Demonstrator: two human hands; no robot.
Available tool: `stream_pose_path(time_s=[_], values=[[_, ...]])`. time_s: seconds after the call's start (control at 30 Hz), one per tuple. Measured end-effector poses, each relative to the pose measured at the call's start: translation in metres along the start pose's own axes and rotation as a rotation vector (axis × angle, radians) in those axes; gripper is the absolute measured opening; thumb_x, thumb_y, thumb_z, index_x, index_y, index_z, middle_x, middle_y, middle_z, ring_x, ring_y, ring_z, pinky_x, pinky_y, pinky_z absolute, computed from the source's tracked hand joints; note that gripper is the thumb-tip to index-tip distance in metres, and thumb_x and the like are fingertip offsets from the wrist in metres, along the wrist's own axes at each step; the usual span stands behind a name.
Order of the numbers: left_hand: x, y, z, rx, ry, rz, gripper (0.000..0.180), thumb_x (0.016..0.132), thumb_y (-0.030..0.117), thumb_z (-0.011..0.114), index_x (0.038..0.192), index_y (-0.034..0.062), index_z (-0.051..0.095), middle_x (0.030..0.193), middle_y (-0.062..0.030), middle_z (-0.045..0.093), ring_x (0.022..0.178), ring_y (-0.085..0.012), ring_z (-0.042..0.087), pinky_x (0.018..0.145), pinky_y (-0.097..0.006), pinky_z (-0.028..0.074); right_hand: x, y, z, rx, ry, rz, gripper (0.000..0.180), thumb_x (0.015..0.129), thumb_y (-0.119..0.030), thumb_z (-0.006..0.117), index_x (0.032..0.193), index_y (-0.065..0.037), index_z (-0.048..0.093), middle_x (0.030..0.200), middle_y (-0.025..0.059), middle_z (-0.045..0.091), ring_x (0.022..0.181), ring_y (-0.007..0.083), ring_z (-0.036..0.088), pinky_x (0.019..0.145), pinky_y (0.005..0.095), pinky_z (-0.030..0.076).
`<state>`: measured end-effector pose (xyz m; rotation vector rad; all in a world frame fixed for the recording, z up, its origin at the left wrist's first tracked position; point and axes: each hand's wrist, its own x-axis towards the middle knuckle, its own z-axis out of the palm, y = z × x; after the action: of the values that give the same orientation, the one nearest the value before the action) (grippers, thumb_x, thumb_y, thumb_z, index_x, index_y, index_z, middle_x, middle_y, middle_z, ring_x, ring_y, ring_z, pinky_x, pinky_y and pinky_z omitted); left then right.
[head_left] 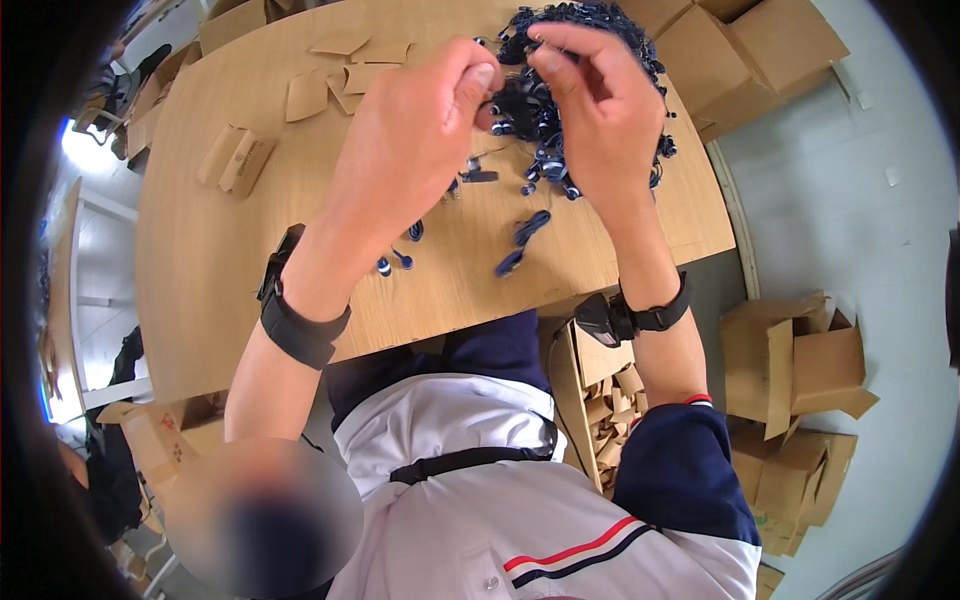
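Both of my hands are raised over the far part of the table. My left hand (430,115) is closed in a pinch, with a blurred dark corded bundle (515,98) at its fingertips. The thumb and forefinger of my right hand (610,120) meet in a pinch; what lies between them is too small to name. Behind and below the right hand spreads a pile of dark blue corded pieces (590,15) with pale bands, like earphones. A wound dark blue cable (532,226) lies apart, nearer me. Small blue pieces (395,264) rest beside my left forearm.
Folded brown cardboard pieces (308,97) and a small carton (238,162) lie on the wooden table (200,300), left. An open box of cardboard pieces (615,400) stands below its front edge. Large open cartons (795,360) stand on the floor at right.
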<state>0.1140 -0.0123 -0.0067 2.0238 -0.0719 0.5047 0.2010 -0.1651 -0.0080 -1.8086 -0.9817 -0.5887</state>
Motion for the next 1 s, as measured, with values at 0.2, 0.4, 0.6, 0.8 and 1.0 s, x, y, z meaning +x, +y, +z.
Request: stream_pose_path(time_s=[0.2, 0.4, 0.6, 0.8, 1.0], values=[[-0.002, -0.033, 0.003, -0.783, 0.076, -0.229, 0.023, 0.098, 0.023, 0.054, 0.106, 0.0010, 0.055, 0.070, 0.0009, 0.049, 0.064, -0.0083, 0.044, 0.067, -0.025, 0.044, -0.018, 0.011, 0.011, 0.252, 0.236, 0.089, 0.013, 0.088, -0.005, 0.066, 0.100, -0.005, 0.069, 0.085, 0.0018, 0.065, 0.070, 0.0069, 0.057, 0.063, 0.0217, 0.045], [-0.001, -0.032, 0.010, -0.554, -0.029, -0.089, 0.026, 0.097, 0.020, 0.056, 0.115, 0.0026, 0.050, 0.086, -0.0014, 0.056, 0.066, -0.0072, 0.046, 0.062, -0.023, 0.041, -0.023, 0.003, 0.021, 0.006, 0.038, -0.169, 0.015, 0.086, 0.000, 0.065, 0.101, -0.004, 0.067, 0.084, 0.0079, 0.064, 0.065, 0.0134, 0.057, 0.060, 0.0246, 0.046], [0.000, -0.050, -0.011, -0.566, 0.094, -0.161, 0.031, 0.097, 0.022, 0.055, 0.120, 0.0006, 0.052, 0.098, -0.0027, 0.061, 0.077, -0.0108, 0.057, 0.066, -0.025, 0.044, -0.029, 0.002, 0.014, 0.093, 0.058, 0.047, 0.016, 0.086, -0.002, 0.067, 0.102, -0.003, 0.067, 0.081, 0.0021, 0.064, 0.062, 0.0069, 0.052, 0.055, 0.0219, 0.042], [-0.034, -0.043, 0.004, 0.567, 0.018, 0.129, 0.036, 0.098, 0.025, 0.052, 0.124, -0.0004, 0.053, 0.114, -0.0061, 0.063, 0.107, -0.0214, 0.058, 0.093, -0.034, 0.043, -0.015, -0.043, -0.003, 0.441, 0.202, 0.175, 0.019, 0.095, -0.011, 0.060, 0.108, 0.003, 0.057, 0.085, 0.0057, 0.061, 0.058, 0.0064, 0.055, 0.051, 0.0184, 0.044], [-0.052, 0.017, 0.022, -0.784, 0.014, -0.052, 0.034, 0.100, 0.029, 0.051, 0.116, 0.0001, 0.058, 0.100, -0.0055, 0.061, 0.087, -0.0115, 0.058, 0.079, -0.026, 0.046, -0.011, -0.070, 0.000, 0.497, 0.257, 0.135, 0.016, 0.094, -0.010, 0.062, 0.105, 0.002, 0.057, 0.078, 0.0034, 0.060, 0.052, 0.0058, 0.052, 0.047, 0.0175, 0.040]])
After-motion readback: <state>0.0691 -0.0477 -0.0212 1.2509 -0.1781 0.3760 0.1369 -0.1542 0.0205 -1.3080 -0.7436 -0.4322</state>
